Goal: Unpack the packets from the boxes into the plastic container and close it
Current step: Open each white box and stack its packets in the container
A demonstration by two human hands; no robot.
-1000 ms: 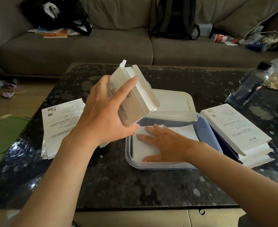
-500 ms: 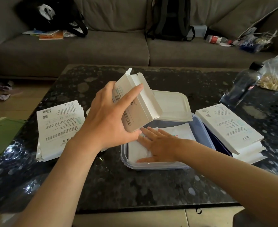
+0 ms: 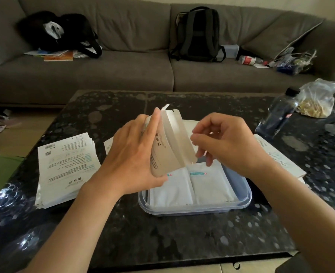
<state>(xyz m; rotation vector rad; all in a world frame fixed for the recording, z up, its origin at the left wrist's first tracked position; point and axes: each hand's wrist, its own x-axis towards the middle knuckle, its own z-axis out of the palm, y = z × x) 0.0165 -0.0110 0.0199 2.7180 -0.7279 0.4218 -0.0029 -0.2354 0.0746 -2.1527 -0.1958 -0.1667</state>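
Clasping an open box [image 3: 165, 154], the left grip [image 3: 131, 159] hovered; beneath it packets [image 3: 208, 185] already lay in the unclosed container [image 3: 192, 210]; the right grip [image 3: 225, 142] alongside curled, hold unclear.

white box [image 3: 167, 146], speckled black table [image 3: 162, 233], grey sofa [image 3: 123, 75]
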